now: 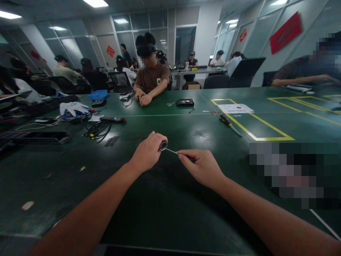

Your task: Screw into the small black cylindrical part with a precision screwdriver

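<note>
My left hand [149,151] is closed around a small dark cylindrical part [163,145], its round, hollow-looking end facing me. Most of that part is hidden by the fingers. From the right, my right hand [201,165] pinches a thin screwdriver [172,151]; its slim metal shaft points left and its handle is mostly covered by the palm. The shaft's tip is at the rim of the cylindrical part; whether it goes inside, I cannot tell. Both hands are held above the green table [165,220].
A yellow-and-black screwdriver [230,125] lies at the right near a paper sheet [236,108]. Farther back is a black boxy device [185,102]. Cables [98,129], white gloves [73,108] and a blue basket [98,94] are at the left. A person [151,76] sits opposite.
</note>
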The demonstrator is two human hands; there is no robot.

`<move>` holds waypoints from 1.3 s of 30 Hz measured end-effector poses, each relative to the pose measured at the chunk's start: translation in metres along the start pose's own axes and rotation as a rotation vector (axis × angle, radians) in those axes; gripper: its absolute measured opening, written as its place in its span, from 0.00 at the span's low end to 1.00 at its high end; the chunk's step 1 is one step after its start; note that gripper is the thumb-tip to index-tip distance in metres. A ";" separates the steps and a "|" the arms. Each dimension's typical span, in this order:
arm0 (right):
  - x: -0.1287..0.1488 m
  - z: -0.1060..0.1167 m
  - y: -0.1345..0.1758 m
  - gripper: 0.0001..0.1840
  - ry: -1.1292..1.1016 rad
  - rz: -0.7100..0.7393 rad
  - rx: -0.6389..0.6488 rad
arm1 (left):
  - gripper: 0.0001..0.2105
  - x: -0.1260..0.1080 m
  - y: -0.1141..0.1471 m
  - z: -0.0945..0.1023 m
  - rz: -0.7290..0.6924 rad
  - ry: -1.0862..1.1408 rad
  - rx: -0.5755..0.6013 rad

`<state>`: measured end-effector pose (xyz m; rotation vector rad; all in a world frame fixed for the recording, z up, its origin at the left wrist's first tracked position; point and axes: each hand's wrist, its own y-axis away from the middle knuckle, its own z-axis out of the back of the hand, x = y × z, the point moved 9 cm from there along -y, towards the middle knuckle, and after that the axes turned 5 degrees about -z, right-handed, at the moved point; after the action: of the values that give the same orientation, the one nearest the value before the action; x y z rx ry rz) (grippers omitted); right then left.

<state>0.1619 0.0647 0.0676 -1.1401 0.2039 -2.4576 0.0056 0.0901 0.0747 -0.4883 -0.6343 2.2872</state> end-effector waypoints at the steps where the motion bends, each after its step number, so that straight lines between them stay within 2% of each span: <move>1: 0.000 0.000 0.000 0.15 0.003 -0.002 -0.006 | 0.11 0.000 0.000 0.000 -0.002 -0.001 0.001; 20: 0.000 -0.003 0.000 0.15 0.029 -0.057 -0.006 | 0.11 -0.006 -0.001 -0.004 -0.036 -0.014 0.019; 27: -0.001 0.000 -0.003 0.14 -0.050 -0.012 0.030 | 0.12 -0.005 -0.001 0.001 -0.037 -0.005 0.001; 31: -0.001 0.007 -0.004 0.13 -0.039 -0.017 -0.011 | 0.11 -0.006 -0.001 0.002 -0.031 0.005 0.002; 39: 0.000 0.004 -0.002 0.14 -0.004 -0.019 -0.049 | 0.12 -0.005 -0.001 0.000 -0.031 -0.018 -0.003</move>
<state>0.1645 0.0666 0.0712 -1.1718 0.2542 -2.4793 0.0097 0.0872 0.0767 -0.4565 -0.6495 2.2636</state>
